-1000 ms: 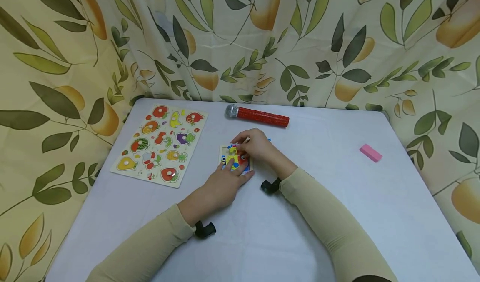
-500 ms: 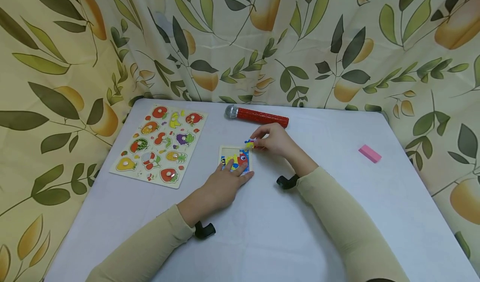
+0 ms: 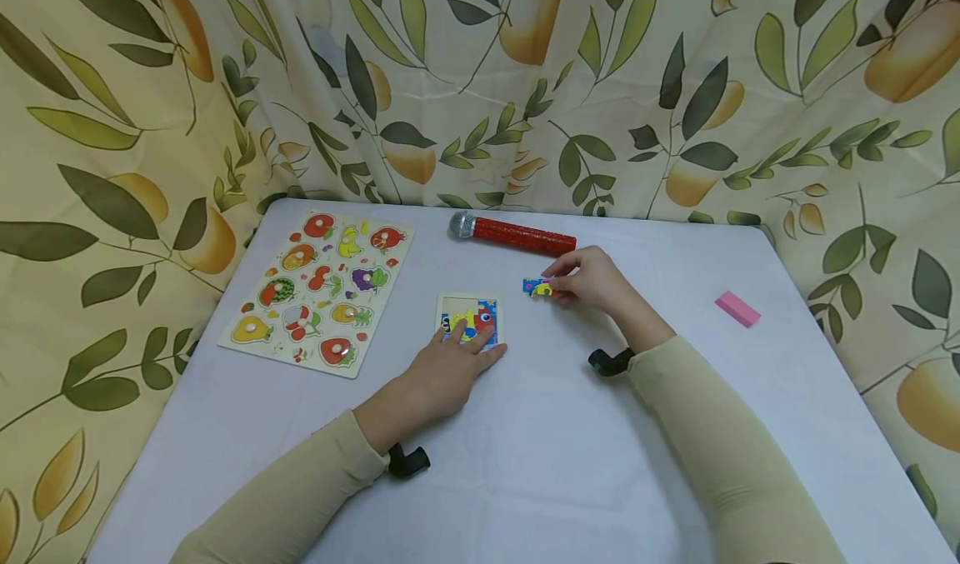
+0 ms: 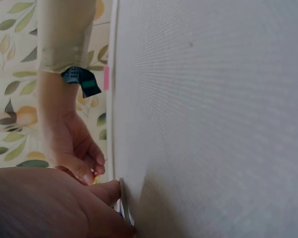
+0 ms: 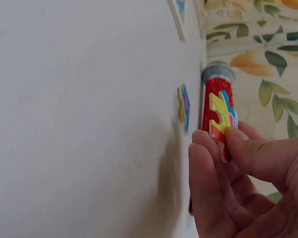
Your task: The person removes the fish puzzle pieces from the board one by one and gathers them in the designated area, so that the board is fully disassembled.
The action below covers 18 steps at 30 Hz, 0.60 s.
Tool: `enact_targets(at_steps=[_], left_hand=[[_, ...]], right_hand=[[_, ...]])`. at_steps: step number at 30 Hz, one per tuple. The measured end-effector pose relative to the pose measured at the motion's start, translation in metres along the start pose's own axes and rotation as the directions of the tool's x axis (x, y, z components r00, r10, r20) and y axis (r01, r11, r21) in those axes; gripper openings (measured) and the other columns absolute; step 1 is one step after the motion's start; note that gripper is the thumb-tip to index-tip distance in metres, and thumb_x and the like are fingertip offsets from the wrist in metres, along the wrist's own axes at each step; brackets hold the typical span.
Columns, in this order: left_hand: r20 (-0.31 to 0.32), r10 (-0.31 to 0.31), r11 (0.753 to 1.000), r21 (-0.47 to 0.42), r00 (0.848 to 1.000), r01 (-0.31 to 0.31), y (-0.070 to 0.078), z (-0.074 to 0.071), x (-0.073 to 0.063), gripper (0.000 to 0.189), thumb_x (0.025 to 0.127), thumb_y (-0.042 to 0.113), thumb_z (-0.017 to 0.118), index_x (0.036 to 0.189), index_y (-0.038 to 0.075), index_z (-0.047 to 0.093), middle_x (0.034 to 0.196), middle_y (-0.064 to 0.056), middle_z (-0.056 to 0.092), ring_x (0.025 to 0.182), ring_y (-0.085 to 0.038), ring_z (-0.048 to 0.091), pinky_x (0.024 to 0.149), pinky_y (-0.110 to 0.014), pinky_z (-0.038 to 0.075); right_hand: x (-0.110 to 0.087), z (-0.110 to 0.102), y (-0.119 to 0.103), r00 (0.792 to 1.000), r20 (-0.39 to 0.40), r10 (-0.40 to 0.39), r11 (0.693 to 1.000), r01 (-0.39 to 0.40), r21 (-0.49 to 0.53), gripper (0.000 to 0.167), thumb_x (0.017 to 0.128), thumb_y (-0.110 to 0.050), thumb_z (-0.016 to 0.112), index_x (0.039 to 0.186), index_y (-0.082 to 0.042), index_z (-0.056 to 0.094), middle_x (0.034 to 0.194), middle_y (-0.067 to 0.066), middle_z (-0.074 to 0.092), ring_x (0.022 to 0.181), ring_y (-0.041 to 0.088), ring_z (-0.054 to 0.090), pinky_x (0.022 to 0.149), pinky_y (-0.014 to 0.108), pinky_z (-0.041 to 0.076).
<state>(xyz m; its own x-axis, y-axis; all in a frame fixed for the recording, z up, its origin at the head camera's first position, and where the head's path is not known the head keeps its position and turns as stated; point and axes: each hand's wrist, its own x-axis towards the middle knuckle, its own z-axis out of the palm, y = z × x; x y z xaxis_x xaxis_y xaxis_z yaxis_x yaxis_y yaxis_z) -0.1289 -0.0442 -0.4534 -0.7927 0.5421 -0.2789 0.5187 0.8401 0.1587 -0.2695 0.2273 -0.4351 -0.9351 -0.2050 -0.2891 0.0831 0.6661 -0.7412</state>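
Note:
My left hand lies over the lower part of a small framed jigsaw puzzle, its fingers spread over the printed pieces. Blue, yellow and red pieces fill its lower part and right side, while bare board shows at the upper left. To the right of the frame, my right hand pinches a yellow, red and blue puzzle piece between thumb and fingers. Another puzzle piece, yellow and blue with some purple, lies on the table just beyond the fingertips. The left hand hides the puzzle's lower edge.
A fruit peg puzzle board lies at the left of the white-covered table. Behind the hands is a red toy microphone with a silver head. A pink block sits at the right. Patterned curtain surrounds the table's back and sides.
My right hand has lifted the puzzle piece away from the framed puzzle and carried it right, beside the loose piece. The left hand has stayed in place on the frame.

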Motion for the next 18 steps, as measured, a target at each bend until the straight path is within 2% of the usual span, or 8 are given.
enact_targets(at_steps=[7,11,18], left_hand=[[-0.01,-0.003,1.0,-0.005,1.0,0.003,0.0,0.002,-0.001,0.063,0.109,0.016,0.057,0.167,0.035,0.041,0.178,0.001,0.032,0.164,-0.046,0.028,0.128,-0.064,0.034],[-0.016,-0.002,1.0,-0.006,1.0,0.002,-0.001,0.003,0.0,0.063,0.109,0.015,0.057,0.167,0.035,0.041,0.178,0.001,0.032,0.164,-0.045,0.028,0.129,-0.064,0.034],[-0.02,-0.002,1.0,-0.006,1.0,0.002,0.0,0.002,-0.001,0.063,0.109,0.014,0.056,0.167,0.035,0.041,0.178,0.001,0.032,0.164,-0.045,0.029,0.129,-0.064,0.034]], right_hand=[[-0.001,-0.013,0.016,0.999,0.001,0.052,0.999,-0.052,0.017,0.022,0.101,-0.005,0.072,0.122,0.0,0.078,0.109,0.019,0.067,0.072,0.016,0.074,0.071,0.028,0.066],[-0.001,-0.019,0.023,0.998,-0.001,0.059,0.998,-0.059,-0.011,0.023,0.101,-0.005,0.072,0.123,0.0,0.077,0.106,0.018,0.064,0.071,0.016,0.073,0.069,0.026,0.065],[-0.001,-0.024,0.028,0.996,-0.017,0.082,0.995,-0.083,-0.054,0.019,0.102,-0.006,0.071,0.119,-0.001,0.078,0.105,0.017,0.071,0.073,0.018,0.07,0.068,0.025,0.063]])
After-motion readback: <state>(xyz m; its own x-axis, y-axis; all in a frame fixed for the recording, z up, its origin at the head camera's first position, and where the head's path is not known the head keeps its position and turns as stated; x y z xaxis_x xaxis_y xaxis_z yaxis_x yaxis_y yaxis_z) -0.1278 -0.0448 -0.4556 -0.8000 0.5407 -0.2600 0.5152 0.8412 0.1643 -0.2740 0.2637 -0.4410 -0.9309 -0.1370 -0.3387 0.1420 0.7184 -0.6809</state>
